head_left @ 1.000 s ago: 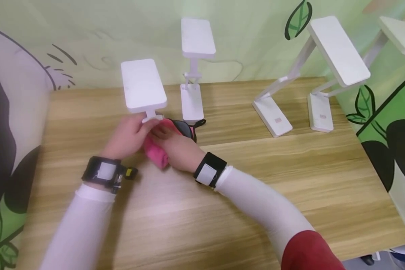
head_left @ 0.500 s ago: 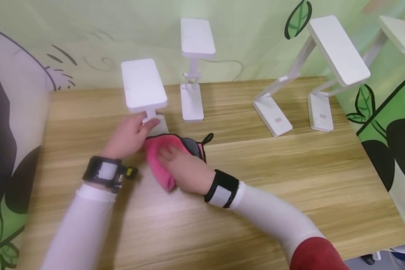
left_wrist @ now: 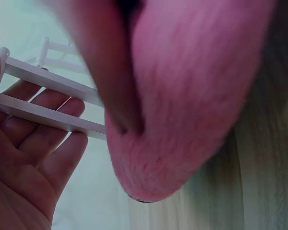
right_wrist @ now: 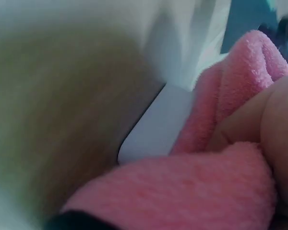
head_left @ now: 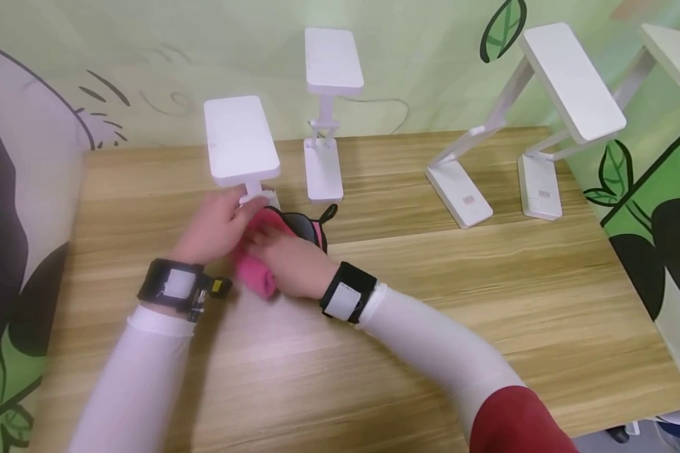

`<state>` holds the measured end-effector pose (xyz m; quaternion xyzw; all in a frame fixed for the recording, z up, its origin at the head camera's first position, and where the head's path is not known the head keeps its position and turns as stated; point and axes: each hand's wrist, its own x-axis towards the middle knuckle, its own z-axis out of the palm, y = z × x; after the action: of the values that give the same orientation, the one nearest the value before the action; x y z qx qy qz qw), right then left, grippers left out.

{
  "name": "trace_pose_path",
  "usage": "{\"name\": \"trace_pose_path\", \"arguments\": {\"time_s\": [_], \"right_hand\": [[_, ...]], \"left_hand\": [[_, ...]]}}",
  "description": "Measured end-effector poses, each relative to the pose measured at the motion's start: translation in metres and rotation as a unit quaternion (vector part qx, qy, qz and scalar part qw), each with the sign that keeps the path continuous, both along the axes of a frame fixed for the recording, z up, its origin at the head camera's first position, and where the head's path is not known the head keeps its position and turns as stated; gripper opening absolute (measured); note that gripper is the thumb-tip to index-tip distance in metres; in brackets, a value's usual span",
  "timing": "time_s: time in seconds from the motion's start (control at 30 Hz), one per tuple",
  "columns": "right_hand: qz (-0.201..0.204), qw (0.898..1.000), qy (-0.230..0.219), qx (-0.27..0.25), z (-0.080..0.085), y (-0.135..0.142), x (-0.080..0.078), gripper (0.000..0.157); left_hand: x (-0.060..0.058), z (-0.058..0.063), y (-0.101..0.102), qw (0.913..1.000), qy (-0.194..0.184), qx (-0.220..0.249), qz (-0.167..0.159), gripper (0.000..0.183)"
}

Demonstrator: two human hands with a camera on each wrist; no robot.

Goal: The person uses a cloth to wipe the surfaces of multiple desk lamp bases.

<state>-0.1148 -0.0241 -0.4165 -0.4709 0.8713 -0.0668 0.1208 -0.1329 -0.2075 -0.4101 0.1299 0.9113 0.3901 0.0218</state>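
Note:
A white desk lamp [head_left: 240, 137] stands at the left of the wooden table. My left hand [head_left: 211, 228] holds its stem, and in the left wrist view the fingers curl behind the two thin bars [left_wrist: 53, 117]. A pink plush cloth [head_left: 254, 274] with a grey, black-edged side and a small loop lies bunched under my right hand [head_left: 299, 263]. That hand grips the cloth over the lamp's base, which it largely covers from above. In the right wrist view, part of the white base [right_wrist: 156, 127] shows beside the pink folds.
Behind stands a second white lamp [head_left: 324, 170], with a thin cord along the wall. Two more white lamps, one nearer [head_left: 459, 195] and one farther right [head_left: 539, 187], stand toward the table's right end. A painted wall [head_left: 419, 63] borders the wooden tabletop [head_left: 385, 377].
My right hand slid the cloth toward me half a second ago, uncovering part of the base. Now it has moved forward and left over the base again. The left hand stays on the stem.

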Motion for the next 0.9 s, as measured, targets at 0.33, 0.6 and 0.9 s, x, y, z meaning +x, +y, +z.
{"name": "trace_pose_path", "arguments": {"time_s": [0.33, 0.6, 0.9], "right_hand": [[-0.047, 0.998, 0.027, -0.011, -0.010, -0.001, -0.020, 0.076], [-0.041, 0.999, -0.010, -0.023, -0.005, 0.020, -0.009, 0.079], [-0.075, 0.997, -0.029, 0.017, 0.008, 0.036, 0.026, 0.072]], "left_hand": [[0.000, 0.002, -0.002, 0.9999, -0.005, 0.006, -0.009, 0.030], [0.002, 0.002, -0.004, 0.9997, -0.025, 0.007, -0.005, 0.033], [0.001, 0.003, 0.000, 0.9996, -0.028, 0.008, 0.005, 0.033]]}}
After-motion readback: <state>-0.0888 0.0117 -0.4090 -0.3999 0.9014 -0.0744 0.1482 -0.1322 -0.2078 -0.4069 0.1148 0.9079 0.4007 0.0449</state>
